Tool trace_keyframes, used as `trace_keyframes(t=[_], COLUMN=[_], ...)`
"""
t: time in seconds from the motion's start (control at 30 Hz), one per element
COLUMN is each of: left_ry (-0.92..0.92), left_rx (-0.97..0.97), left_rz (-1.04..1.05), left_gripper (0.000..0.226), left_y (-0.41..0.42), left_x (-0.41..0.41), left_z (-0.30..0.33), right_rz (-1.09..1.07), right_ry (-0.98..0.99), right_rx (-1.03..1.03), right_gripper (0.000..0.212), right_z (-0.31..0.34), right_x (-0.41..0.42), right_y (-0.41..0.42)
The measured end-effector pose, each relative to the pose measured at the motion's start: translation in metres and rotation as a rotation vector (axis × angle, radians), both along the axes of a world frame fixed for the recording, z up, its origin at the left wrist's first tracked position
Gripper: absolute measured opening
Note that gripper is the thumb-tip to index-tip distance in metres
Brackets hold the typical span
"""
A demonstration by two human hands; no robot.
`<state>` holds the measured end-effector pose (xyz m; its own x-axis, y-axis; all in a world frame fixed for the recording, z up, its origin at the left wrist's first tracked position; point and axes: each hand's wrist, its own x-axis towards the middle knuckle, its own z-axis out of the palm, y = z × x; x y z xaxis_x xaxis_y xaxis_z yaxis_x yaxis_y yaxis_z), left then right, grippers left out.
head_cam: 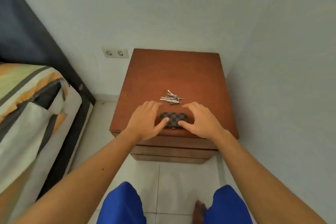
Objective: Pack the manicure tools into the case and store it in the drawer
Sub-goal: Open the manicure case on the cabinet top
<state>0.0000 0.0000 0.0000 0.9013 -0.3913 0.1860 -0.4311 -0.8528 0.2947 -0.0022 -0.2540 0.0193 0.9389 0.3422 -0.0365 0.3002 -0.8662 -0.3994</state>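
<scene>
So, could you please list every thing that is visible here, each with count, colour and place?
case: one, brown and grey checkered, closed, front edge of the nightstand top
manicure tools: one small pile, silver, count unclear, on the top just behind the case
nightstand: one, reddish-brown wood, against the wall, drawer fronts shut
wall socket: one double, white, left of the nightstand
bed: one, striped bedding in orange, green and grey, at left
headboard: one, dark, behind the bed
floor: white tiles
shorts: blue, bottom
foot: one, bare, on the floor
left hand: thumb on the case
right hand: thumb on the case
</scene>
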Motion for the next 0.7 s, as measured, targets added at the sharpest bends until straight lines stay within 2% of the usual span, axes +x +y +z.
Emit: trace_keyframes(t=[0.17,0.27,0.5,0.7], left_ry=[0.094,0.062,0.157,0.22], left_rx=[-0.024,-0.115,-0.348,-0.39], left_rz=[-0.05,-0.005,0.049,0.127], left_gripper=[0.084,0.08,0.073,0.079], left_y=[-0.005,-0.007,-0.004,-0.007], left_x=[-0.005,-0.014,-0.027,-0.019], left_z=[-0.046,-0.059,-0.069,-0.071], right_rz=[0.037,0.004,0.003,-0.156], right_ry=[-0.02,-0.078,-0.049,0.021], right_rx=[0.037,0.097,0.18,0.368], right_gripper=[0.069,0.06,0.051,0.029], right_z=[-0.044,-0.056,-0.055,-0.046], right_x=[-0.013,-0.025,-0.036,-0.021], right_y=[0.003,0.003,0.0,-0.002])
